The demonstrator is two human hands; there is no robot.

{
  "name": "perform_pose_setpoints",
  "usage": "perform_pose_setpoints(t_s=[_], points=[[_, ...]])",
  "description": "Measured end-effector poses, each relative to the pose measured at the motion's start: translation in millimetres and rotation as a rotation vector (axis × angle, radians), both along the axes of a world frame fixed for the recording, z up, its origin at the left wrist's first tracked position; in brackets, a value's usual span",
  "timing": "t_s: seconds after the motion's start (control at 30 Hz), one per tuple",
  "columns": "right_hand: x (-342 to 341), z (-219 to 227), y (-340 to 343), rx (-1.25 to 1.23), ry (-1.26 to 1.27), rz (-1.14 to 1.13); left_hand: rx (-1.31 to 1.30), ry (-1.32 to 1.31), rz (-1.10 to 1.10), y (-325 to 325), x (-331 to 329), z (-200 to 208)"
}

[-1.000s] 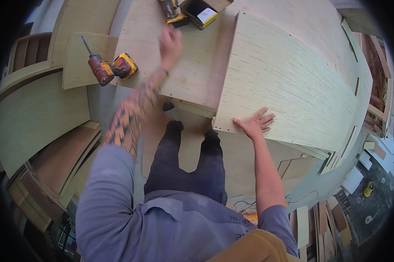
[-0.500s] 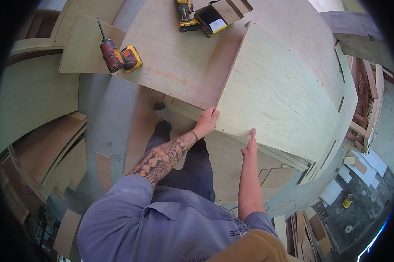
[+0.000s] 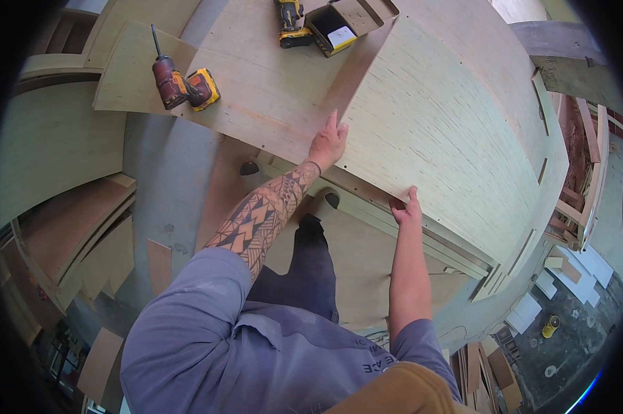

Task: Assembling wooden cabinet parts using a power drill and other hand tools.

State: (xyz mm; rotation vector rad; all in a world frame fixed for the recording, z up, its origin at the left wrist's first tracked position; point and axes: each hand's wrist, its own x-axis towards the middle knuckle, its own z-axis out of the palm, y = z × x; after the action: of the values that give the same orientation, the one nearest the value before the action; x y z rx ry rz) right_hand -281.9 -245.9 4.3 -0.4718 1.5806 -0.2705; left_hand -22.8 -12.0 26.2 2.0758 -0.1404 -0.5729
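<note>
A large pale plywood sheet (image 3: 449, 131) lies over a browner plywood panel (image 3: 270, 76). At the sheet's near left corner, my left hand (image 3: 329, 143) rests against the left edge with its fingers stretched forward. My right hand (image 3: 408, 207) grips the near edge farther right, thumb on top and the other fingers partly hidden beneath. A dark gap shows under that near edge, above the stacked board edges (image 3: 387, 212).
On the brown panel's left lies a red and yellow cordless driver (image 3: 180, 87) with a long bit. A second yellow and black power tool (image 3: 292, 24) stands at the far side beside an open cardboard box (image 3: 335, 31). Wood offcuts (image 3: 487, 372) stand at lower right.
The pale sheet has slid away from me. My left hand has gone from gripping its near corner to lying along its left edge; my right hand has moved forward with the near edge.
</note>
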Motion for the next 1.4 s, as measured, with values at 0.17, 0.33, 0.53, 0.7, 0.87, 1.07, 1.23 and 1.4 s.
perform_pose_setpoints(t_s=[0.17, 0.33, 0.53, 0.7, 0.87, 1.07, 1.23, 1.4], points=[[16, 30, 35, -0.586, 0.833, 0.358, 0.143, 0.071, -0.238, 20, 9, 9], [-13, 40, 2, -0.831, 0.972, 1.425, 0.017, 0.034, -0.255, 36, -6, 3], [-11, 45, 7, -0.723, 0.979, 1.442, 0.062, 0.080, -0.241, 37, -16, 11], [17, 46, 9, -0.498, 0.931, 1.388, 0.123, 0.178, -0.269, 41, -15, 18], [113, 30, 53, -0.979, 0.681, 1.055, -0.004, -0.316, -0.200, 51, 27, 16], [155, 16, 94, -1.026, 1.084, 0.986, 0.031, -0.825, -0.099, 15, 216, 44], [157, 21, 93, -1.048, 1.074, 0.975, 0.405, -1.027, -0.491, -26, 345, 58], [157, 21, 92, -1.042, 1.047, 0.957, 0.485, -0.486, -0.835, -60, 396, 44]])
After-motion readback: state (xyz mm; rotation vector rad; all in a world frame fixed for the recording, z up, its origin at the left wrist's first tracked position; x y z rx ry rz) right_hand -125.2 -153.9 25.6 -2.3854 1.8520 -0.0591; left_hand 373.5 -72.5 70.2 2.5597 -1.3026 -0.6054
